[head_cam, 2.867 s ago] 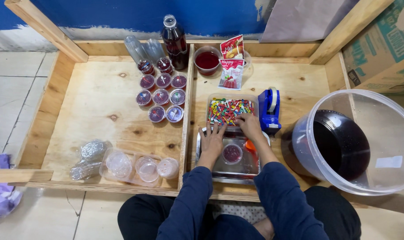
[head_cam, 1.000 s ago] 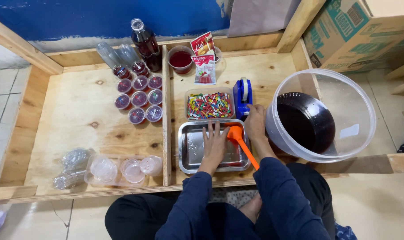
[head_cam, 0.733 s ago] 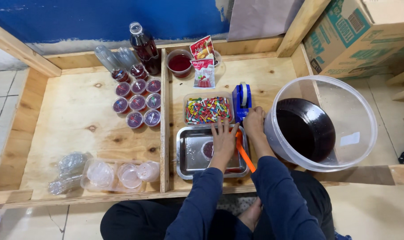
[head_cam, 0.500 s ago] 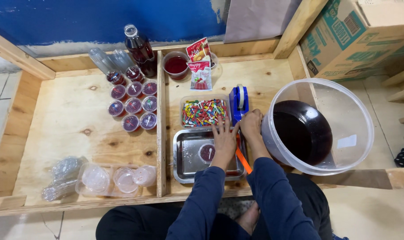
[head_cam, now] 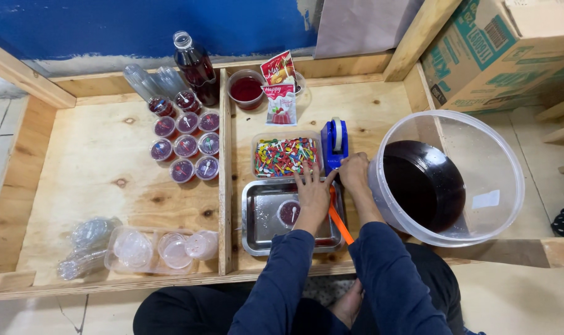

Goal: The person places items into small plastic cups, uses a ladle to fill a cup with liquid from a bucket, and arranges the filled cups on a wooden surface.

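Steel is under my left hand (head_cam: 313, 193): I am laying it flat, fingers spread and holding nothing, over the far right part of the metal tray (head_cam: 260, 220). In the tray, just beside my wrist, a small cup of dark red jelly (head_cam: 288, 213) is standing upright with a little white spoon on top. My right hand (head_cam: 354, 175) is resting at the base of the blue tape dispenser (head_cam: 334, 142), fingers curled against it; I cannot tell if they are really gripping it or only touching. An orange plastic stick (head_cam: 340, 224) is lying slanted over the right edge of the tray, between my two forearms.

Just beyond the tray, the clear box of coloured small spoons (head_cam: 285, 156) is sitting, touching the dispenser's left side. At my right, the big clear bucket (head_cam: 480, 155) is leaning, with dark red liquid inside. On the left board, nine filled cups (head_cam: 185, 144) are standing in rows, near a dark bottle (head_cam: 196, 65). Empty clear cups in a plastic bag (head_cam: 161, 248) are lying close to me at the near left.
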